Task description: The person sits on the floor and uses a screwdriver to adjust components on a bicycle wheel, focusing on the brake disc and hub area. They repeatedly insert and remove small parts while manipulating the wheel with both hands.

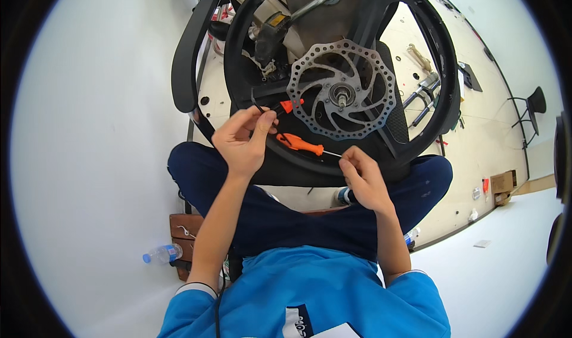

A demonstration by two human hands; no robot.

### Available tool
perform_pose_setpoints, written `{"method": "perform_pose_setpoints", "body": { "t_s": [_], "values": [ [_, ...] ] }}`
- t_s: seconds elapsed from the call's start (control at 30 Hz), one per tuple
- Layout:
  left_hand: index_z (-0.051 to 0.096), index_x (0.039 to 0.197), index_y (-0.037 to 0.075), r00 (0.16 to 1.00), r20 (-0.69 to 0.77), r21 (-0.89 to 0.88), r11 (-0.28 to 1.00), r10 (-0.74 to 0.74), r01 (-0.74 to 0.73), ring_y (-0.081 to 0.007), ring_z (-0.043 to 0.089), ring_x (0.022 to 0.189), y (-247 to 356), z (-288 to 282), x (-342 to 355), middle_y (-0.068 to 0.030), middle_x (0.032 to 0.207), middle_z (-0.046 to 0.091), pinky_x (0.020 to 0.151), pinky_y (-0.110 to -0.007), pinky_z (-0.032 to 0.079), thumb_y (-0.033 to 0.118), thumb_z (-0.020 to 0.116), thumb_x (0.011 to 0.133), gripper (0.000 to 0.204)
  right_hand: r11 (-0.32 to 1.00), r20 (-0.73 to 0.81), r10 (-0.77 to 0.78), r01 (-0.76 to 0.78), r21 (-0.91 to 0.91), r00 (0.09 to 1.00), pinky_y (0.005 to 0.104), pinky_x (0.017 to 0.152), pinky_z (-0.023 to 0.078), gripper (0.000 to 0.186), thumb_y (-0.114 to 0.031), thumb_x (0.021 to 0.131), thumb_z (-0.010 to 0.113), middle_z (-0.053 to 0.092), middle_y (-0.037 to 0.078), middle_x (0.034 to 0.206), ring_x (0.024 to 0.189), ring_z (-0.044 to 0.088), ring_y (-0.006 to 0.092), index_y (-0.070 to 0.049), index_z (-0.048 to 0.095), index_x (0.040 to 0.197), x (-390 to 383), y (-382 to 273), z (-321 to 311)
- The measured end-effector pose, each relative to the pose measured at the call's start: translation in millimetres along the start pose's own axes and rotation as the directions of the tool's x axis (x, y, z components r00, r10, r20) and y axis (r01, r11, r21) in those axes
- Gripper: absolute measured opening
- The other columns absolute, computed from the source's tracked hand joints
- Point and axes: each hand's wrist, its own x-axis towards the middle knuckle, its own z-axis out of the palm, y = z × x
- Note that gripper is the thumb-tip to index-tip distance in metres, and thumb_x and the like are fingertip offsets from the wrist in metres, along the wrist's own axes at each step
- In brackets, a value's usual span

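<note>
My left hand (241, 144) is closed, its thumb and fingers pinching a thin black bent rod that looks like a hex key (256, 99). My right hand (364, 180) is also closed, with finger and thumb on the metal shaft of a screwdriver (304, 146). The screwdriver's orange handle points left, toward my left hand. Just beyond both hands lies a black spoked wheel (399, 150) with a silver brake disc (387, 93) on its hub. A threaded axle (342, 99) sticks up from the disc's centre.
The wheel rests on a black chair with an armrest (189, 58). A red-and-black tool (291, 106) lies beside the disc. Metal fork parts (424, 90) and a cardboard box (503, 183) are on the floor at right. A plastic bottle (162, 254) lies at lower left.
</note>
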Motion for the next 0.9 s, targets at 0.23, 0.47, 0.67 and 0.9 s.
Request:
{"method": "perform_pose_setpoints", "body": {
  "t_s": [0.23,0.47,0.67,0.9],
  "values": [
    [0.07,0.099,-0.01,0.999,0.022,0.191,0.981,-0.032,0.027,-0.0129,0.068,0.066,-62.9,-4.0,-33.0,-0.0114,0.081,0.071,0.058,-0.023,0.054,-0.005,0.068,0.09,0.011,0.62,0.266,0.305,-0.403,0.673,0.914,0.0214,0.046,0.017,0.017,-0.015,0.097,0.046,0.032,-0.005,0.066,0.053,0.025,0.004,-0.01,0.045,0.08,55.5,14.4,1.6],
    [0.072,0.094,-0.007,0.983,0.116,0.375,0.911,0.141,-0.175,-0.0111,0.065,0.061,-63.3,0.0,-39.2,-0.0099,0.074,0.069,0.056,-0.021,0.048,-0.005,0.074,0.084,0.01,0.539,0.214,-0.388,0.409,-0.736,0.896,0.0487,0.083,0.05,0.015,-0.01,0.089,0.059,0.065,0.015,0.097,0.097,0.063,0.0387,0.001,0.06,0.099,95.8,30.8,17.4],
    [0.073,0.093,-0.004,0.973,0.158,0.413,0.884,0.166,-0.218,-0.0109,0.059,0.055,-61.2,-0.8,-41.4,-0.0088,0.073,0.068,0.053,-0.022,0.046,-0.003,0.077,0.082,0.011,0.11,0.39,-0.582,0.544,-0.832,0.714,0.043,0.083,0.054,0.028,0.001,0.082,0.061,0.065,0.021,0.103,0.099,0.062,0.0381,0.004,0.062,0.11,111.1,73.7,3.8],
    [0.073,0.093,-0.003,0.966,0.185,0.405,0.882,0.178,-0.241,-0.0118,0.059,0.054,-63.9,1.1,-41.9,-0.0088,0.074,0.068,0.052,-0.023,0.045,-0.003,0.077,0.082,0.012,0.255,0.282,-0.458,0.428,-0.867,0.843,0.0419,0.094,0.051,0.028,-0.001,0.086,0.06,0.062,0.018,0.116,0.111,0.06,0.0339,0.0,0.064,0.114,93.5,46.7,-2.2]
  ]
}}
